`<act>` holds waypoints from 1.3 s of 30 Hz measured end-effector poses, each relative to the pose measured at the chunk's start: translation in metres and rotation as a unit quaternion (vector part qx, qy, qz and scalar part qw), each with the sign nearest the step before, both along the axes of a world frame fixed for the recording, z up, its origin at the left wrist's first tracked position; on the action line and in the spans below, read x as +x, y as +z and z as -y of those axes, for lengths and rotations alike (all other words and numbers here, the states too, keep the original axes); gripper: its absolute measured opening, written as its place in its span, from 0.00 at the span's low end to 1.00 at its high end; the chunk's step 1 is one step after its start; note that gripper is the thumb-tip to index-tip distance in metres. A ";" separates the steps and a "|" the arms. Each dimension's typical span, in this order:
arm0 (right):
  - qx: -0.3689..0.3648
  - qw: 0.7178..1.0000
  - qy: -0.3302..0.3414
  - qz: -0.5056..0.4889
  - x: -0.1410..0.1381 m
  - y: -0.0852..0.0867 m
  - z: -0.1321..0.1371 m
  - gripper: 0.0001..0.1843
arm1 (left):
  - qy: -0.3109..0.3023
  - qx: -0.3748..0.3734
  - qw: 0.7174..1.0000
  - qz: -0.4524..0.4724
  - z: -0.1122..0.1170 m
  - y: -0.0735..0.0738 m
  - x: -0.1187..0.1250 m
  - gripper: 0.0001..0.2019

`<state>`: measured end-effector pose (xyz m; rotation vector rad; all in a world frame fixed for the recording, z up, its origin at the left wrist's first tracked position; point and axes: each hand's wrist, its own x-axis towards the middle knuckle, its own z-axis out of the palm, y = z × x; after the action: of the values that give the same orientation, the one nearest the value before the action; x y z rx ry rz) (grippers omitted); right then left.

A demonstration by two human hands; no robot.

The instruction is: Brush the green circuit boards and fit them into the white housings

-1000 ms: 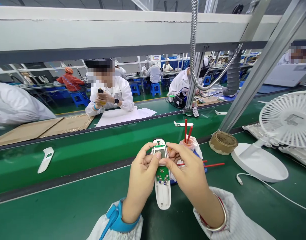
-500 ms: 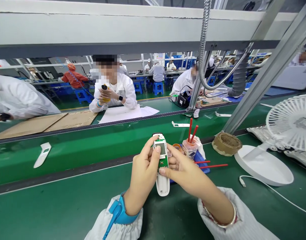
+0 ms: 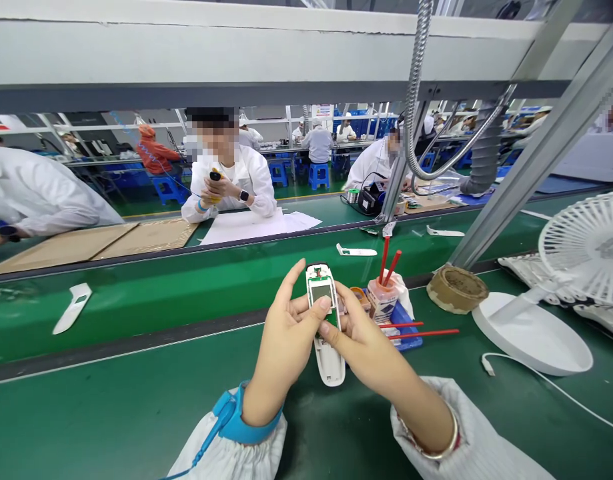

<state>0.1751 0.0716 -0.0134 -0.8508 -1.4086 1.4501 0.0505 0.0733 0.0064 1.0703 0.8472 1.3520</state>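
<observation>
Both my hands hold a white handheld device shell [image 3: 331, 363] with a green circuit board and a small grey display [image 3: 320, 291] set in its open face. My left hand [image 3: 286, 340] grips it from the left, thumb pressing just under the display, index finger raised beside its top. My right hand [image 3: 363, 340] holds it from the right, thumb tip on the board below the display. The device is lifted above the green bench [image 3: 111, 420]. A blue wrist strap [image 3: 236, 423] is on my left wrist, a bangle [image 3: 443, 433] on my right.
A small container with red sticks [image 3: 383, 293] and a blue tray [image 3: 406, 320] stand just right of my hands; a tape roll [image 3: 457, 288] and a white fan [image 3: 576, 267] lie farther right. White shell parts [image 3: 72, 307] ride the conveyor. Workers in white coats sit opposite.
My thumbs slid down from the display toward the board below it, and my left index finger lifted off. The camera view drifted left, with the conveyor parts carried along.
</observation>
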 end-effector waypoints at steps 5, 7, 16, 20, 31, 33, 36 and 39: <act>-0.031 0.999 -0.003 -0.035 -0.012 -0.003 0.005 0.33 | -0.051 -0.062 0.996 0.024 -0.001 0.006 -0.005 0.35; -0.032 0.999 -0.014 -0.023 -0.015 -0.004 0.009 0.34 | -0.094 -0.057 0.994 0.011 -0.001 0.008 -0.007 0.24; 0.001 0.998 -0.038 -0.041 -0.023 -0.012 0.021 0.30 | -0.092 -0.032 0.995 -0.013 0.006 0.014 -0.010 0.13; -0.004 0.998 -0.048 -0.048 -0.026 -0.012 0.023 0.29 | -0.074 -0.031 0.996 -0.032 0.010 0.013 -0.008 0.12; -0.093 0.987 0.016 -0.133 -0.024 -0.001 0.031 0.40 | -0.051 -0.066 0.996 -0.011 0.019 0.016 -0.006 0.13; -0.105 0.984 0.020 -0.139 -0.025 0.000 0.031 0.42 | -0.053 -0.060 0.997 -0.007 0.017 0.015 -0.006 0.13; -0.108 0.981 0.021 -0.157 -0.026 -0.002 0.030 0.42 | -0.058 -0.054 0.997 -0.006 0.013 0.012 -0.007 0.13; -0.107 0.978 0.024 -0.176 -0.026 -0.007 0.026 0.39 | -0.049 -0.058 0.997 -0.005 0.007 0.009 -0.007 0.14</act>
<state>0.1496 0.0451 -0.0207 -0.6535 -1.0268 1.7154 0.0437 0.0663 0.0152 1.0160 0.8590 1.2013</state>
